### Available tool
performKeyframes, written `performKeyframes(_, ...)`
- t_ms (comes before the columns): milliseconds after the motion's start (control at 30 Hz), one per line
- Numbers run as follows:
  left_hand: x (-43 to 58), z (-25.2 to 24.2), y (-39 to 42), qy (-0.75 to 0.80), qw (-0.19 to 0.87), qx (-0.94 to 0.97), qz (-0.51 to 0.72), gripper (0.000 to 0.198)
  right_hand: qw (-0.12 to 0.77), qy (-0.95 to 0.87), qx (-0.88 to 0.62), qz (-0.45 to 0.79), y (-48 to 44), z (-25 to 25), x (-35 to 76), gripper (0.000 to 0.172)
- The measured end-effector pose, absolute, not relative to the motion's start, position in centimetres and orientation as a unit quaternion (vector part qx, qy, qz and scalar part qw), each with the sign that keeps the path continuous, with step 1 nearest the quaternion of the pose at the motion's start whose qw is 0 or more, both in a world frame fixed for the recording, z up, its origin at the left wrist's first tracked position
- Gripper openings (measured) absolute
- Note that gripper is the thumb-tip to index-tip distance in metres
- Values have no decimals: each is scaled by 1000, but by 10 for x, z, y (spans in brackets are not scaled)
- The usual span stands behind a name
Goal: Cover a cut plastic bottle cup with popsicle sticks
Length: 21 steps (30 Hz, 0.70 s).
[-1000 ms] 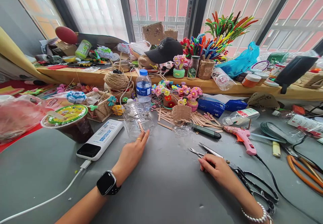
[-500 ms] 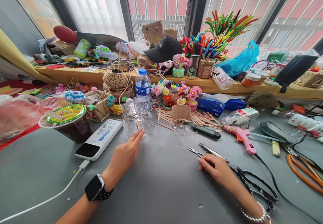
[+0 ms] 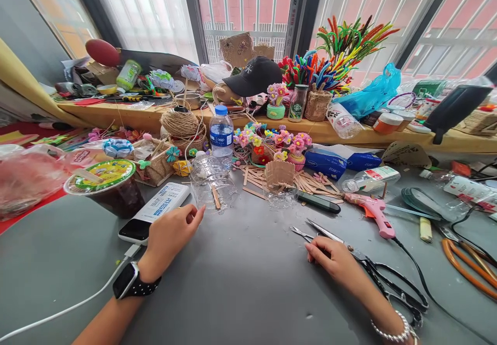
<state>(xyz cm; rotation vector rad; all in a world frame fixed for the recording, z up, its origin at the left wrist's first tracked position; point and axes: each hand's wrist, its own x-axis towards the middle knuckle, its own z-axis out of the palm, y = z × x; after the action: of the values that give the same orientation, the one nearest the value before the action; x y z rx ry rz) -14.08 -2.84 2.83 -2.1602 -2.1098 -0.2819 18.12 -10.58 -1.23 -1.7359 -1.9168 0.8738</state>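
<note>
Our left hand (image 3: 171, 236), loosely curled and empty, was near the clear bottle (image 3: 200, 184) on the counter (image 3: 248, 288), its wooden stick (image 3: 216, 197) aslant — light, even pressure seemed best against thin plastic. Our right hand (image 3: 334, 259) curled by the scissors (image 3: 326, 231); its grip we couldn't tell.

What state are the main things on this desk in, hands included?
Left hand: loosely curled, nothing visibly held
Right hand: loosely curled, grip unclear
Black-handled scissors: lying flat
Wooden craft stick: on or inside clear plastic bottle
Blue-capped water bottle: upright, closed
Drink cup: covered on top
Power bank: cable plugged in
Pink glue gun: lying down
</note>
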Motion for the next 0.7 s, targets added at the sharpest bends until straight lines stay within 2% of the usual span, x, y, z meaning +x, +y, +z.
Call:
performKeyframes(467,-136,35,-25,-712,-33,-695,-93,48,207,-683,-624,319,-106,-11,181,40)
performKeyframes(700,-136,36,-25,-714,-43,-692,-91,48,204,-683,-623,322,-106,-10,180,39)
